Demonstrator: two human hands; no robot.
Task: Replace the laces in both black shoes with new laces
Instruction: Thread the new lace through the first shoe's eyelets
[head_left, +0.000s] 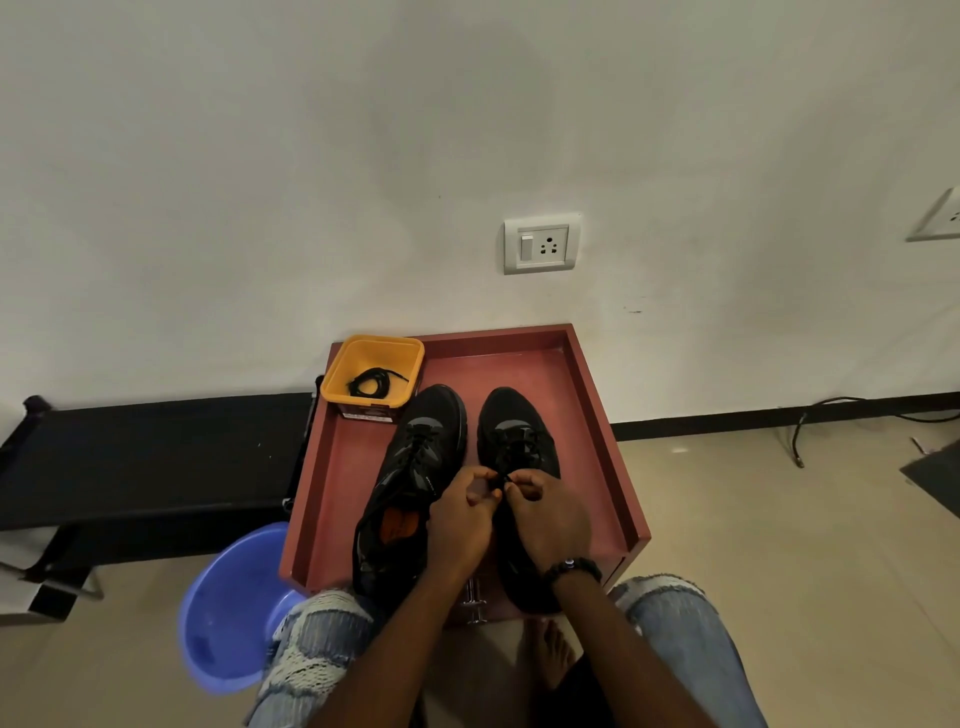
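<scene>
Both hands close together, fingertips pinched, forearms extended.

left black shoe: laced, toe away | right black shoe: beside it | spare laces: coiled, black

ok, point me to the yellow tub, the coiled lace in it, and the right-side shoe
yellow tub (347, 370): head view, on its left rim.
coiled lace (372, 383): head view, on the coil's loops.
right-side shoe (511, 415): head view, on the toe box.
</scene>
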